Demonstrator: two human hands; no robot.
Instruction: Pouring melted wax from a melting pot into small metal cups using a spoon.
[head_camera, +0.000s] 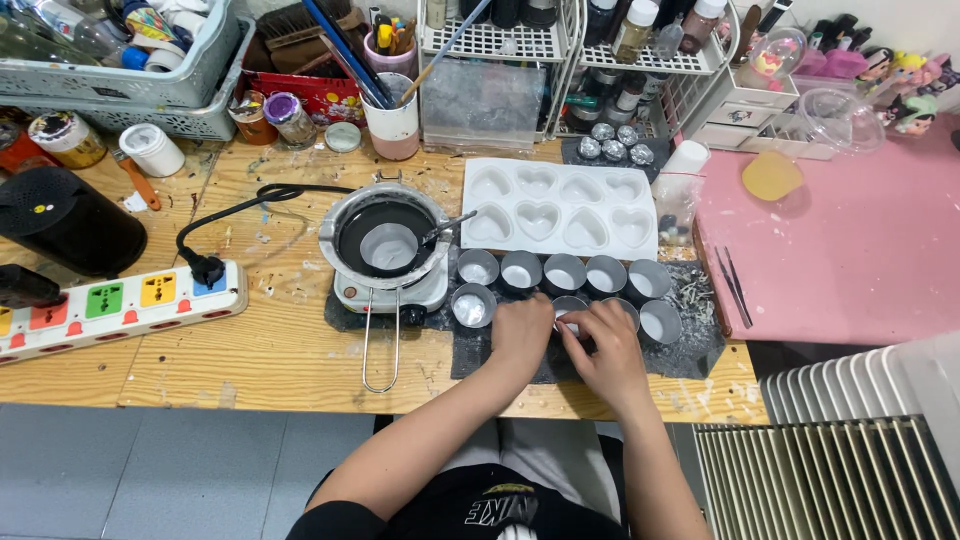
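Head view: both hands meet over one small metal cup (570, 318) in the front row of cups on the dark mat (690, 355) on the wooden tabletop (250, 360). The left hand (522, 335) rests its curled fingers against the cup's left side; the right hand (608, 345) has its fingers pinched together at the cup's rim, seemingly on something small and white inside, though what exactly they grip is too small to tell. Just behind stands a back row of metal cups (563, 272), most showing a pale fill, and another front cup (472, 306) to the left looks filled too. To the left of the cups a melting pot (385, 240) sits on a small hot plate, a spoon resting in it, its cord running to the power strip (120, 300). Behind the cups lies a white heart mould (560, 208) with empty cavities. Judging by this, most cups look prepared, while the one in hand is being worked and the mould remains unused
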